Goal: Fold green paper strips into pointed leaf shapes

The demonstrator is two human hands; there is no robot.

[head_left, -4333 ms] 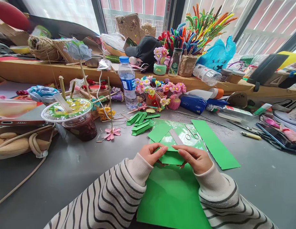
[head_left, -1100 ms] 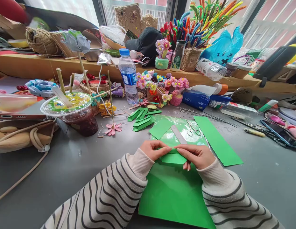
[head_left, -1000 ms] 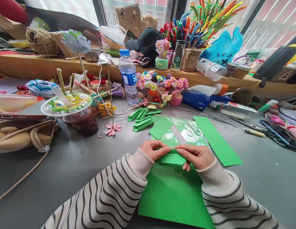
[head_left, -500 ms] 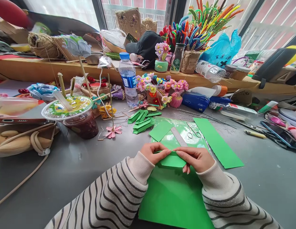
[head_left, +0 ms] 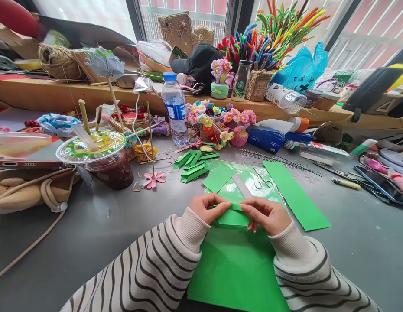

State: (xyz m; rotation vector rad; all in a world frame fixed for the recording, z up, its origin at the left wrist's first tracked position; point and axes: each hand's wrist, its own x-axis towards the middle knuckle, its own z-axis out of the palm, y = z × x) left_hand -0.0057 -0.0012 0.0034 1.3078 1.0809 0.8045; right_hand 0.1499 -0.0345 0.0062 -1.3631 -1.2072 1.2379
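Note:
Between my two hands is a small folded piece of green paper [head_left: 232, 220], its upper edge creased over. My left hand [head_left: 208, 209] pinches its left end between thumb and fingers. The right end is gripped by my right hand [head_left: 266, 214], thumb on top and fingertips partly hidden beneath. Below lies a large green paper sheet [head_left: 237, 268]. Just beyond my hands are a ruler [head_left: 242, 186], small scissors [head_left: 263, 178] and a green paper square [head_left: 220, 178], on a clear plastic packet. Several folded green paper strips [head_left: 195, 167] lie farther left.
A long green paper strip [head_left: 295, 195] lies to the right. On the left stand a lidded drink cup [head_left: 107, 169] and a pink paper flower [head_left: 154, 180] on a stick. A water bottle [head_left: 175, 110] and crochet flowers [head_left: 217, 115] stand behind, below a cluttered wooden ledge [head_left: 146, 102].
My right fingers have shifted slightly along the folded green paper, and its top flap now shows between my thumbs. My left hand stays nearly in place.

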